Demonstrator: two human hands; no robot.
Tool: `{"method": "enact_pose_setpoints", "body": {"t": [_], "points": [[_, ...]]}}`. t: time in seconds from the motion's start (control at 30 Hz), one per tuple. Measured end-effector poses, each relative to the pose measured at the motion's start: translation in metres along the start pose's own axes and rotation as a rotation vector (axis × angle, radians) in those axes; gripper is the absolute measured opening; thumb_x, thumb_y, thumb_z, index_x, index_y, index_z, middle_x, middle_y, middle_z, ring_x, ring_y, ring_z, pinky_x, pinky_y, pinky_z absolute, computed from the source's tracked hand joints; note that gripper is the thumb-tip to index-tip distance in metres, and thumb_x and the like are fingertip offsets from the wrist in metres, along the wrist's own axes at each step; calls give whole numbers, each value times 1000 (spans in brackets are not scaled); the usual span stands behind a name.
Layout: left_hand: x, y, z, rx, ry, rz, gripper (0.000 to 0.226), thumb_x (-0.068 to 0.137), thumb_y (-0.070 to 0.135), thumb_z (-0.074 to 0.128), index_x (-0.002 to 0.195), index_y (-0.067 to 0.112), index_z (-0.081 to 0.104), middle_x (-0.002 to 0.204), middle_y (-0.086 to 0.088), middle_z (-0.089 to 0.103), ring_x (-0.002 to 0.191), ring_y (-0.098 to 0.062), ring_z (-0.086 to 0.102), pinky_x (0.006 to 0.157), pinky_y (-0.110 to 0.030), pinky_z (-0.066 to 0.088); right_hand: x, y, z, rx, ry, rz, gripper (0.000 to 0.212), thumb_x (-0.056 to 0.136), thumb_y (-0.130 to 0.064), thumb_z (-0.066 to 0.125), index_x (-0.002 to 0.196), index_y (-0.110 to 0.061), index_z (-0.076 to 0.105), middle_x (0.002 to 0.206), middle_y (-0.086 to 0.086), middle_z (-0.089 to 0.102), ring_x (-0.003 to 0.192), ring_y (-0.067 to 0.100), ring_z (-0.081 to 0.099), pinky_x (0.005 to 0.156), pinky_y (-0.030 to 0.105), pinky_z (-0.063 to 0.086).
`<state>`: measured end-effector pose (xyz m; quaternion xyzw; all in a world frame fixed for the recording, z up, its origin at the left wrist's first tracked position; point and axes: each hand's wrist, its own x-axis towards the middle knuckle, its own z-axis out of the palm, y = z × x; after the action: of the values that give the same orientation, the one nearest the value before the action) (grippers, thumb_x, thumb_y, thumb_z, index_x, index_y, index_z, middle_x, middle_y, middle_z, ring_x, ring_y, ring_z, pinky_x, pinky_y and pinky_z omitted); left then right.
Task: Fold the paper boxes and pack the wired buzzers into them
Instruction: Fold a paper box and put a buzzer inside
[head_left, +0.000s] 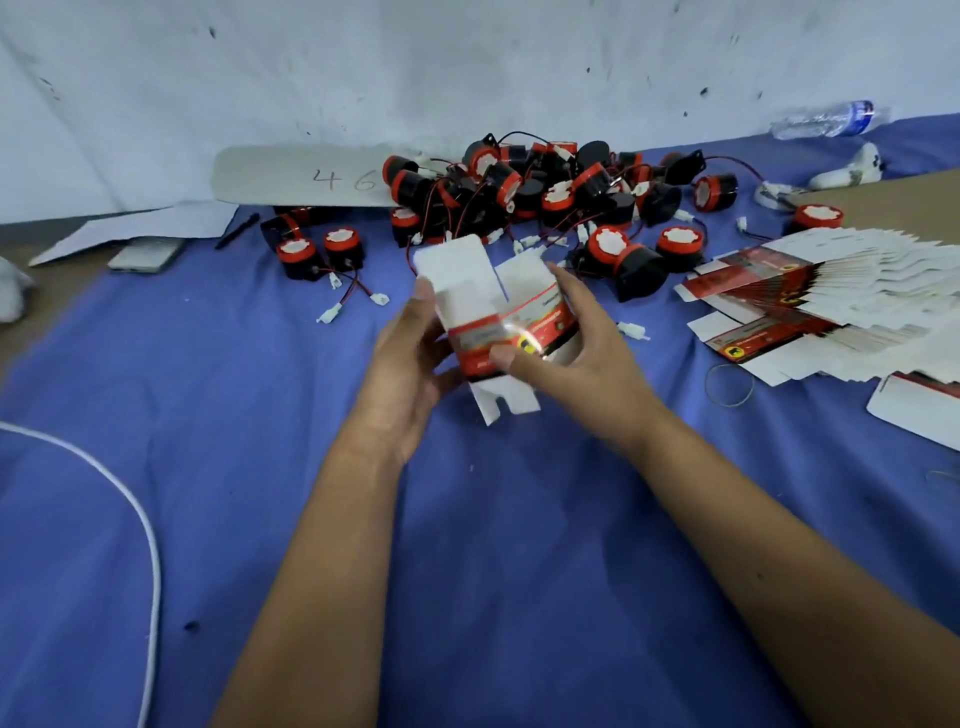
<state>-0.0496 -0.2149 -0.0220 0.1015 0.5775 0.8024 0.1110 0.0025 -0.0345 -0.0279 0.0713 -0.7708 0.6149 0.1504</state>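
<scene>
Both hands (410, 358) (576, 353) grip paper box (498, 312); print blurred.

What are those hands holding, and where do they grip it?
A half-folded paper box: the left hand holds its left side, the right hand pinches its red printed middle.

A wrinkled blue cloth (218, 467) covers the work surface, running up to a scuffed white wall (467, 62). Leaning at the wall's foot is a long white card (296, 176) with "46" handwritten on it. To the left lie a flat white sheet of paper (140, 228), a grey phone-like slab (148, 254) and a black pen (237, 231). A white cable (148, 540) curves across the near left. A clear plastic water bottle (826, 120) lies far right, with a thin rubber band (729, 384) nearer.
</scene>
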Motion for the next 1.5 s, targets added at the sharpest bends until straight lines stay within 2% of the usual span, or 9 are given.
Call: {"method": "enact_pose_setpoints", "body": {"t": [0.17, 0.33, 0.47, 0.6, 0.83, 0.97, 1.17, 1.3, 1.5], "points": [[1, -14, 10, 394, -267, 195, 129, 58, 29, 97, 161, 21, 19, 153, -8, 51, 142, -26, 50, 109, -53, 49, 4, -4, -8, 368, -14, 265, 39, 90, -35, 73, 120, -11, 68, 111, 9, 76, 100, 28, 74, 77, 40, 62], [-2, -10, 15, 424, -289, 199, 161, 46, 60, 98, 162, 39, -12, 171, 12, 14, 157, -13, 21, 112, -56, 46, 6, -1, -11, 570, -117, 423, 31, 94, -41, 63, 105, -17, 80, 108, 11, 76, 94, 24, 74, 74, 39, 60], [-5, -5, 14, 488, -370, 210, 156, 54, 40, 99, 161, 41, -14, 155, 39, 17, 141, 20, 30, 101, -18, 49, 7, 2, -13, 727, -147, 512, 34, 95, -47, 58, 105, -23, 80, 112, 10, 74, 98, 27, 73, 84, 51, 58], [-3, -8, 12, 584, -235, 313, 152, 55, 19, 99, 165, 29, -6, 161, 4, 33, 144, 8, 36, 112, -23, 44, 4, 2, -13, 701, -255, 537, 48, 94, -50, 56, 121, -14, 72, 129, 19, 67, 119, 43, 64, 97, 64, 51], [1, -12, 5, 512, -142, 262, 84, 64, 38, 89, 141, 26, 58, 119, 1, 76, 119, -12, 68, 106, -37, 52, 7, -3, -11, 460, -98, 521, 81, 82, -75, 58, 125, -6, 67, 122, 20, 70, 104, 36, 70, 78, 44, 59], [1, -12, -1, 517, -42, 275, 76, 61, 31, 94, 131, 23, 67, 119, 2, 75, 114, -12, 69, 103, -30, 52, 13, 8, -16, 166, 159, 372, 70, 83, -56, 75, 139, -25, 48, 136, 5, 55, 116, 26, 63, 82, 43, 61], [0, -18, 7, 878, -61, 419, 69, 69, -5, 82, 131, 19, 66, 123, 9, 68, 105, -4, 66, 94, -30, 54, 7, 24, -14, -581, -260, -38, 92, 81, -26, 79, 157, -29, 29, 150, -5, 44, 137, 21, 35, 116, 40, 32], [-1, -15, 14, 905, -43, 546, 68, 64, -14, 65, 127, 11, 67, 123, -1, 66, 113, -22, 63, 100, -40, 52, 7, 24, -10, -562, -236, -140, 83, 81, -24, 72, 155, -24, 35, 131, -10, 55, 117, 1, 43, 103, 26, 31], [-2, -7, 20, 965, -118, 649, 79, 58, -15, 53, 130, 14, 62, 150, -11, 46, 149, -10, 32, 111, -15, 34, 8, 18, -16, -550, -176, -79, 101, 79, -50, 81, 159, -33, 22, 163, -8, 28, 152, 16, 16, 121, 34, 20]]}}
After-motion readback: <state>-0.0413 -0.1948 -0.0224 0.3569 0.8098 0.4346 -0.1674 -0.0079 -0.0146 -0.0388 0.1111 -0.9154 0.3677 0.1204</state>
